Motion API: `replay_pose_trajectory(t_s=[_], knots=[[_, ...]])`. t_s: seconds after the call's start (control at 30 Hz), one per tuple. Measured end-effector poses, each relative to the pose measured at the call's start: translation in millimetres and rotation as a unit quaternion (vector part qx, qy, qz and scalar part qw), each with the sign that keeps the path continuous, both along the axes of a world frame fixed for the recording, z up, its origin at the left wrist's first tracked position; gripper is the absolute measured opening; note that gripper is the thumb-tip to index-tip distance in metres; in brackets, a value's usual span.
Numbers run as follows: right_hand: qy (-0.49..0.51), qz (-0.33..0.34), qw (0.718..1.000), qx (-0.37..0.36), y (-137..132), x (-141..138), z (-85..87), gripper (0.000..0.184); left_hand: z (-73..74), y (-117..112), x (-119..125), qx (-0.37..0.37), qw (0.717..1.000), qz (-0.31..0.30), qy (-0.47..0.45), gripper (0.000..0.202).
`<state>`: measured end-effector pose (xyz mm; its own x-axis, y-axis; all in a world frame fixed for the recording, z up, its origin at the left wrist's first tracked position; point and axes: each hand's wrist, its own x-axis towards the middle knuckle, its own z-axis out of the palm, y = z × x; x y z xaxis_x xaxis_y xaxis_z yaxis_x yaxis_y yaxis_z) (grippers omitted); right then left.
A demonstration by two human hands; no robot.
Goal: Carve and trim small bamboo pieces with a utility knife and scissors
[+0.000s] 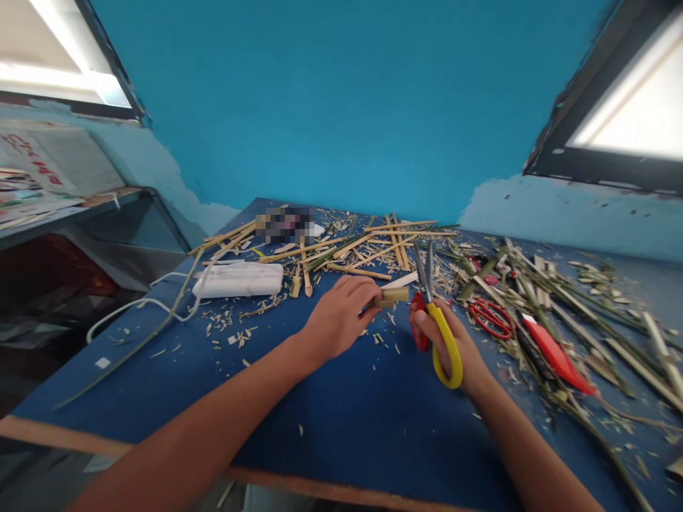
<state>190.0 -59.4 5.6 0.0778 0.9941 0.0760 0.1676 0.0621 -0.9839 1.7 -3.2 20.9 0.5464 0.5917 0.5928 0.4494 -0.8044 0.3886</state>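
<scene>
Over the blue table [331, 405], left hand [336, 320] pinched a half-hidden bamboo piece [393, 295]; right hand [445, 341] gripped yellow-handled scissors [435, 313].

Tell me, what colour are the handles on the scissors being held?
The scissors in the right hand have one yellow handle and one red, seen in the head view.

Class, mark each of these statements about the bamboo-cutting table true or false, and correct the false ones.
1. The right hand holds yellow-handled scissors. True.
2. The left hand is empty. False: its fingers grip a short bamboo piece.
3. The table is green. False: it is blue.
4. A white power strip lies left of the hands. True.
5. Red scissors lie right of the hands. True.
</scene>
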Motion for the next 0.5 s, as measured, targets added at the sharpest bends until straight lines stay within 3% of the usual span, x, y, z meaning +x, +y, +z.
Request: replay_pose_trajectory(t_s=[0.1,0.2,0.27,0.33,0.43,0.5], knots=[[-0.006,0.006,1.000,-0.001,-0.8,0.1,0.3,0.034,1.2,0.3,-1.4,0.058,0.998,0.011,0.029,0.009],[-0.021,0.000,1.000,-0.004,-1.4,-0.7,2.6,0.035,1.7,-0.8,-1.0,0.040,0.999,0.008,0.027,0.010],[-0.032,-0.012,0.999,-0.009,-1.7,-1.0,4.8,0.037,1.5,-1.4,0.5,-0.040,0.999,0.010,-0.002,0.012],[-0.038,-0.016,0.999,-0.015,-2.2,-0.5,6.8,0.037,0.8,-1.0,2.6,-0.176,0.983,0.012,-0.061,0.021],[-0.049,0.006,0.999,-0.012,-3.2,1.7,8.4,0.033,0.1,1.6,5.6,-0.383,0.908,-0.024,-0.171,0.032],[-0.057,0.021,0.998,-0.003,-3.9,2.9,9.0,0.032,0.8,3.3,6.5,-0.457,0.859,-0.056,-0.223,0.033]])
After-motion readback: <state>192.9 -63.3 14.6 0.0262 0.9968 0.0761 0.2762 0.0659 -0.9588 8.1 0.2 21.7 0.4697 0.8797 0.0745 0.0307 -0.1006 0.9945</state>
